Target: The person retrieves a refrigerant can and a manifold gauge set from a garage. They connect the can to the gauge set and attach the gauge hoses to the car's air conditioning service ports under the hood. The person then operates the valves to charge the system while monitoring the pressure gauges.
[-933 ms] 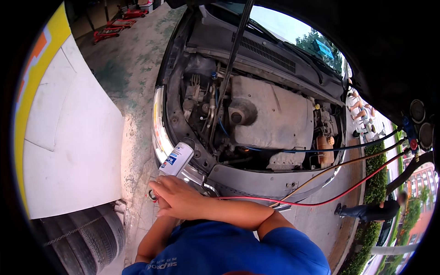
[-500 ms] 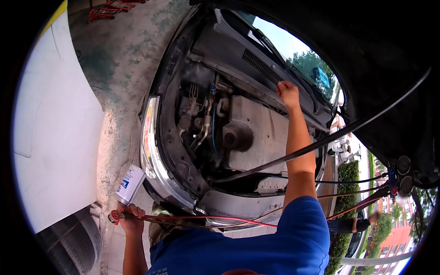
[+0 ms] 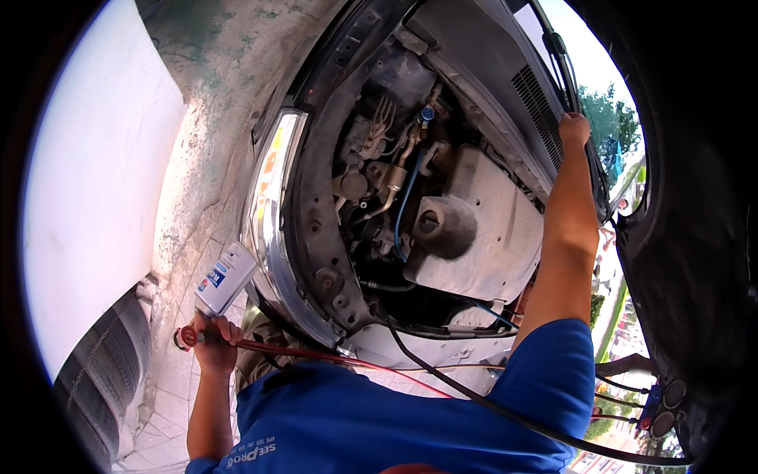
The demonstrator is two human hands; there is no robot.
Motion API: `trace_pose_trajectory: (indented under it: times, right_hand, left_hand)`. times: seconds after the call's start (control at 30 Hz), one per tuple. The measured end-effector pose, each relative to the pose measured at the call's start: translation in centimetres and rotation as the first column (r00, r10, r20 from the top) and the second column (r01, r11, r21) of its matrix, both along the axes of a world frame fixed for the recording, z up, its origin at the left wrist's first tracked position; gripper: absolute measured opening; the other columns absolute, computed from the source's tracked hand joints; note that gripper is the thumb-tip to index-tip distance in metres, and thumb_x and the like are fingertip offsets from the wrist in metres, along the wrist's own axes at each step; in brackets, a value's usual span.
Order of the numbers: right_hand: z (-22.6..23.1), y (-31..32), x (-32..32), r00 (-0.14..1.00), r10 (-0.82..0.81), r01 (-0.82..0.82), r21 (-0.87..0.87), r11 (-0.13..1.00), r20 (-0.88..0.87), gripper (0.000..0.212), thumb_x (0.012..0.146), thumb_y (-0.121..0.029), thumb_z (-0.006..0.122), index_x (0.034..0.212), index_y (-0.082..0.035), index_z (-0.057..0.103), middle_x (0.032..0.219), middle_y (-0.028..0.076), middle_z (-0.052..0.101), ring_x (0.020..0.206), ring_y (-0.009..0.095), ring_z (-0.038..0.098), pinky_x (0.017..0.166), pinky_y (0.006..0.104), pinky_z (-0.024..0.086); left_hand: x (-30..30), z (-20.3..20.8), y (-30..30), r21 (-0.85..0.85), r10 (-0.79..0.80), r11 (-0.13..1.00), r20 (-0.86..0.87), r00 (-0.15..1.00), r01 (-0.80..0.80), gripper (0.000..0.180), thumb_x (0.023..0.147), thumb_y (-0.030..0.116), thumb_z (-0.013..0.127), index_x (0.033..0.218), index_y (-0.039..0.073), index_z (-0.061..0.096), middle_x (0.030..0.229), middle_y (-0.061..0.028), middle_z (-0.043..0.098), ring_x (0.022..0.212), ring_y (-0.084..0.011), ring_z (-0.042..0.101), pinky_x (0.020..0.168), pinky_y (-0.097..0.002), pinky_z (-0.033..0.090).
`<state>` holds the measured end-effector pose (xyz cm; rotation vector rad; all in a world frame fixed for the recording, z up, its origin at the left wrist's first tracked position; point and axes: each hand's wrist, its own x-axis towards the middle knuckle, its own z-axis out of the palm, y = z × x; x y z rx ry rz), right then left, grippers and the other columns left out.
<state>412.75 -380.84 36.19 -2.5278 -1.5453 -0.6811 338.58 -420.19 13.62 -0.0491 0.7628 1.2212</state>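
At the lower left my left hand (image 3: 216, 344) is closed around the neck of a white refrigerant can (image 3: 227, 280), at its tap valve with a red knob (image 3: 188, 337). The can is tilted, its base up and away from me. A red hose (image 3: 316, 355) runs rightward from the valve across my front. My right arm reaches over the engine bay, and my right hand (image 3: 575, 130) is closed in a fist at the windscreen's base, beside the vent grille (image 3: 537, 107) and the wiper (image 3: 562, 59). Whatever its fingers hold, if anything, is hidden.
The bonnet stands raised at right. A curved black prop rod (image 3: 466, 391) crosses low before me. The engine cover (image 3: 489, 229) and a blue hose (image 3: 407, 205) lie in the bay. Manifold gauges (image 3: 663, 411) hang at lower right. A white panel and tyre (image 3: 106, 371) stand left.
The view has shifted and come closer to the engine bay. My right hand has moved farther out, past the vent grille to the windscreen edge. My left hand still grips the can's neck.
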Motion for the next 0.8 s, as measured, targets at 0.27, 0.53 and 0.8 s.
trace_pose_trajectory:
  times: [0.27,0.53,0.8]
  right_hand:
    - [-13.3,-18.3,-30.0,0.590,0.541,-0.699,-0.044,0.714,-0.599,0.018,0.087,-0.010,0.064,0.103,-0.003,0.063,0.098,0.018,0.062,0.089,0.037,0.061,0.080,0.0386,0.050]
    - [-26.0,-21.2,-33.2,0.713,0.484,-0.697,-0.436,0.569,-0.507,0.017,0.082,-0.008,0.056,0.098,-0.002,0.059,0.102,0.018,0.055,0.103,0.036,0.056,0.084,0.0437,0.051]
    - [-27.2,-21.4,-34.1,0.755,0.553,-0.638,-0.586,0.499,-0.352,0.017,0.083,-0.011,0.054,0.096,-0.002,0.061,0.100,0.015,0.056,0.097,0.031,0.060,0.077,0.0385,0.055]
  left_hand:
    - [1.1,1.4,1.4,-0.042,-0.010,0.999,-0.013,1.000,0.009,0.033,0.098,0.044,0.037,0.083,0.017,0.049,0.059,-0.0035,0.046,0.051,-0.0182,0.041,0.057,-0.0329,0.034]
    - [1.4,1.5,-0.7,0.090,-0.002,0.996,0.003,1.000,0.002,0.037,0.099,0.045,0.036,0.096,0.013,0.054,0.057,-0.0036,0.044,0.050,-0.0168,0.038,0.056,-0.0319,0.032]
    - [1.3,2.4,-1.4,0.022,0.056,0.998,-0.011,0.998,-0.056,0.042,0.099,0.046,0.036,0.079,0.012,0.051,0.057,-0.0038,0.044,0.051,-0.0168,0.038,0.056,-0.0320,0.032]
